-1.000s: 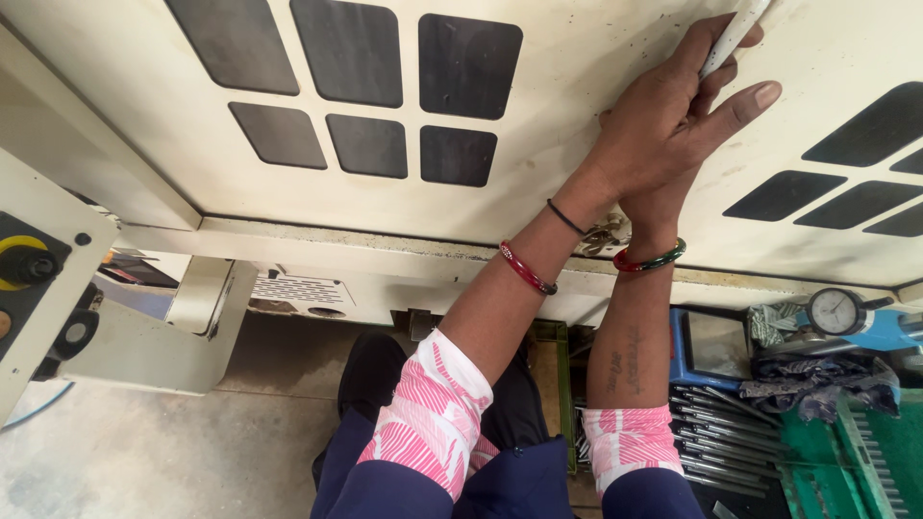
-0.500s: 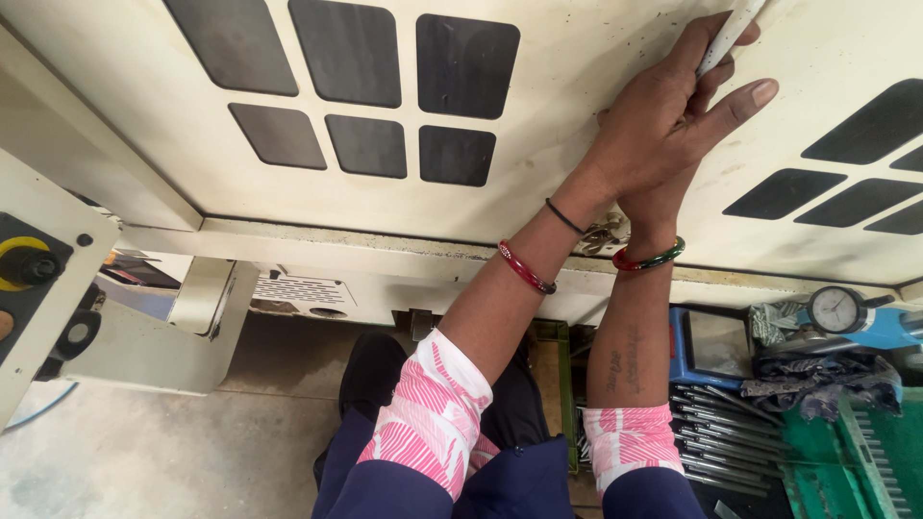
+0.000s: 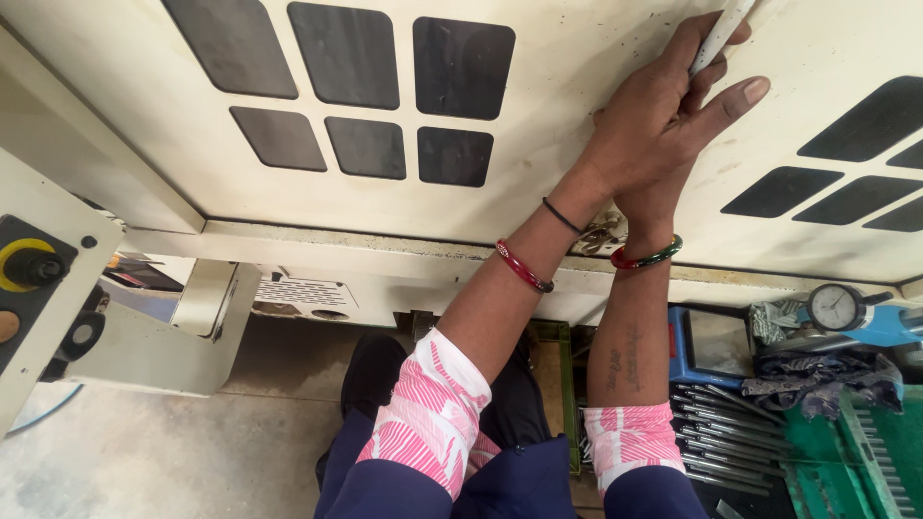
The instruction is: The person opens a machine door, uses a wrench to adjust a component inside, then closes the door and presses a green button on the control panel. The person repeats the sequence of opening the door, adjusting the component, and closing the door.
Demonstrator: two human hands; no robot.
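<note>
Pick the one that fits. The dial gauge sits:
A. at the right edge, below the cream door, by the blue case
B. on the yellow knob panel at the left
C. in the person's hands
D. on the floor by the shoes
A: the dial gauge lies at the right edge below the cream door, beside the blue case; both hands are up on the door around a white handle.

matt painted metal panel, glossy bangles, cloth sleeves.

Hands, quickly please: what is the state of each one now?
Left hand: closed around the white handle on the cream machine door.
Right hand: mostly hidden under the left one; cannot be told.
</note>
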